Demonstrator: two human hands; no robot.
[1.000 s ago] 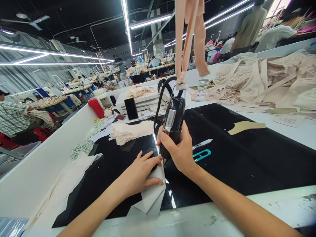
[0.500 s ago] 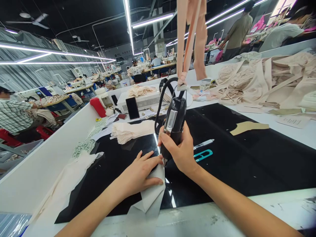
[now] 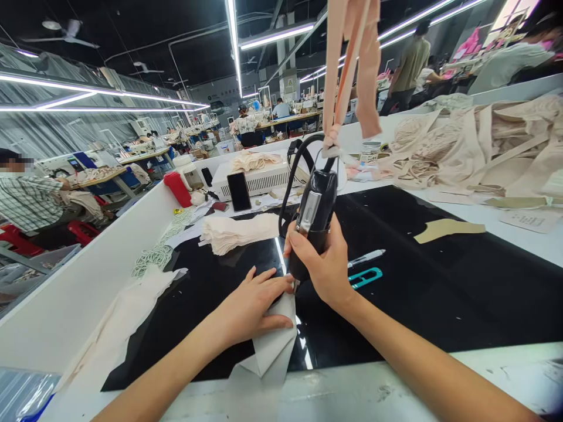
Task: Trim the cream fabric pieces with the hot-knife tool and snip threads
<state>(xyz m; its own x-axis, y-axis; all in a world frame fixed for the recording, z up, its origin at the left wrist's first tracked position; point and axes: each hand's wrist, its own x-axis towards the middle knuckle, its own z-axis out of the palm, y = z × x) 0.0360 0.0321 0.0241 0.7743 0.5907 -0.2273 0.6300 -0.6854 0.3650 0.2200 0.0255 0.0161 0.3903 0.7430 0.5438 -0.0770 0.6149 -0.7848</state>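
Your right hand [image 3: 323,266] is wrapping tightly around the lower body of a black handheld cutting tool [image 3: 312,220], holding it nearly upright with its tip meeting the top edge of a pale fabric piece [image 3: 275,340]. Your left hand [image 3: 253,305] is lying flat with fingers spread, pressing that fabric piece onto the black work surface [image 3: 440,293], its fingertips just beside the tool's tip. The fabric's lower end is reaching over the near edge of the surface. The tool's black cord [image 3: 292,176] is looping up behind it, where beige fabric strips [image 3: 352,64] are hanging down to its top. Just right of your right hand a white pen [image 3: 366,258] and teal thread snips [image 3: 365,276] are lying side by side. Beyond your left hand a stack of cream cut pieces [image 3: 237,231] is sitting, with a dark phone [image 3: 238,191] propped against a white machine [image 3: 259,176] behind it.
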